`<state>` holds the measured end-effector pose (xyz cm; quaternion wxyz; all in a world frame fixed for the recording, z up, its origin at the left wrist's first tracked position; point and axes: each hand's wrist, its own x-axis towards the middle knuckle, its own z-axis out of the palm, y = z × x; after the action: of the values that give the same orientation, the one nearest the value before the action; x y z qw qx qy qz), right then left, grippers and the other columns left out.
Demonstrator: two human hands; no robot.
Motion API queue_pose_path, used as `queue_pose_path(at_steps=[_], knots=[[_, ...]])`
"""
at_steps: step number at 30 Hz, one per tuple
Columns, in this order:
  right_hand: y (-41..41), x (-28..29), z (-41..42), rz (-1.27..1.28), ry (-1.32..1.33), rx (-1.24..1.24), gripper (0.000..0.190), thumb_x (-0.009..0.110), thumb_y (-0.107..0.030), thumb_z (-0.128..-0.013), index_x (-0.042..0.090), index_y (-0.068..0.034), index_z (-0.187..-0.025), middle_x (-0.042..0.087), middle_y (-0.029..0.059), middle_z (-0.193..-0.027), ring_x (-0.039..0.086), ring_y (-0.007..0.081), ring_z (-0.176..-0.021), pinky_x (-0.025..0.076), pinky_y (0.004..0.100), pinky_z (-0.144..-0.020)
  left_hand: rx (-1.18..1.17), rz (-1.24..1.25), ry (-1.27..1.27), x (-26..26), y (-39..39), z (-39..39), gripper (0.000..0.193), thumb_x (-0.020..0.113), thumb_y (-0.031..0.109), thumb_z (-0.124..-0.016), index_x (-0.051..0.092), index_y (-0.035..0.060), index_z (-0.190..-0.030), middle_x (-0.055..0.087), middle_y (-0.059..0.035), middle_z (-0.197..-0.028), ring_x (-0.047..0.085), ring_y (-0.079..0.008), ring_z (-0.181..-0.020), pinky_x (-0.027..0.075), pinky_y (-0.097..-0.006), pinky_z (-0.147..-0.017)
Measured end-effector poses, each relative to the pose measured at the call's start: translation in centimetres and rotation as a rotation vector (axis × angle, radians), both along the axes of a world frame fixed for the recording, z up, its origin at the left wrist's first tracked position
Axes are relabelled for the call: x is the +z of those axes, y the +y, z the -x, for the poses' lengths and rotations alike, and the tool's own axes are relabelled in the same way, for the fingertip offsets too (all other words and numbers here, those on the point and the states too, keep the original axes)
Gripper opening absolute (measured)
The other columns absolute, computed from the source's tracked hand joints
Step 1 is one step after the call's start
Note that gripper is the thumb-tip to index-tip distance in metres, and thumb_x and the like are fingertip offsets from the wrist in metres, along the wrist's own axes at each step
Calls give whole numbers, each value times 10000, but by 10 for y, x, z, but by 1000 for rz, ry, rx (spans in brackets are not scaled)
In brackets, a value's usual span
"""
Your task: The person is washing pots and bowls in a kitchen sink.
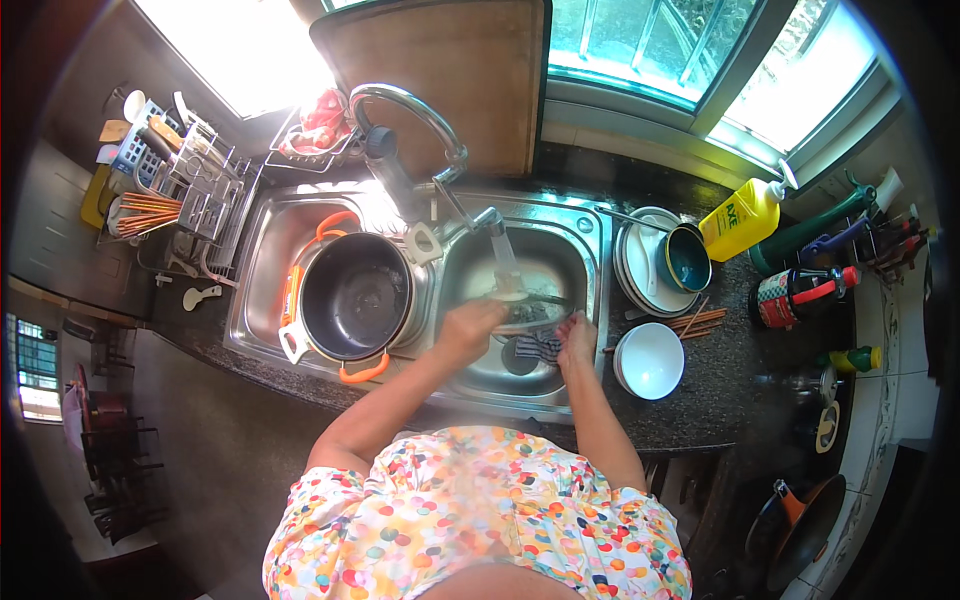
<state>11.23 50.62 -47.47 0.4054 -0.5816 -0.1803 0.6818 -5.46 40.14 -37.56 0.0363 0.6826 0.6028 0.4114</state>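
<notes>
Over the right sink basin (465,367), my left hand (474,330) grips the left side of a glass pot lid (525,328), which lies under water running from the chrome faucet (491,219). My right hand (577,339) is at the lid's right edge, with a striped cloth (537,346) at its fingers; how firmly it holds either is unclear. A large dark pot (358,296) with orange handles stands over the left basin (259,262), just left of my left hand.
Right of the sink are stacked plates (626,277), a dark green bowl (686,259), white bowls (649,361), chopsticks (697,321) and a yellow detergent bottle (739,217). A metal dish rack (217,210) stands at the left, with a white spoon (201,298) near it. A large board (442,97) leans behind the faucet.
</notes>
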Motion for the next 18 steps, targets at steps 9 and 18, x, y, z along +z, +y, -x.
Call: queue_pose_path(at_steps=[9, 18], knots=[[13, 69, 41, -616, -500, 833, 310, 528, -271, -756, 593, 20, -843, 586, 205, -812, 570, 318, -794, 416, 370, -699, -193, -103, 506, 4, -14, 2, 184, 529, 93, -649, 557, 76, -831, 591, -73, -885, 559, -235, -912, 321, -510, -894], [0, 57, 55, -364, -371, 814, 323, 601, -248, -665, 596, 47, -794, 586, 221, -720, 601, 281, -688, 439, 353, -598, -120, 139, 524, -10, -40, -3, 290, 523, 86, -684, 561, 111, -970, 532, -73, -1069, 450, -245, -1084, 206, -573, -942]])
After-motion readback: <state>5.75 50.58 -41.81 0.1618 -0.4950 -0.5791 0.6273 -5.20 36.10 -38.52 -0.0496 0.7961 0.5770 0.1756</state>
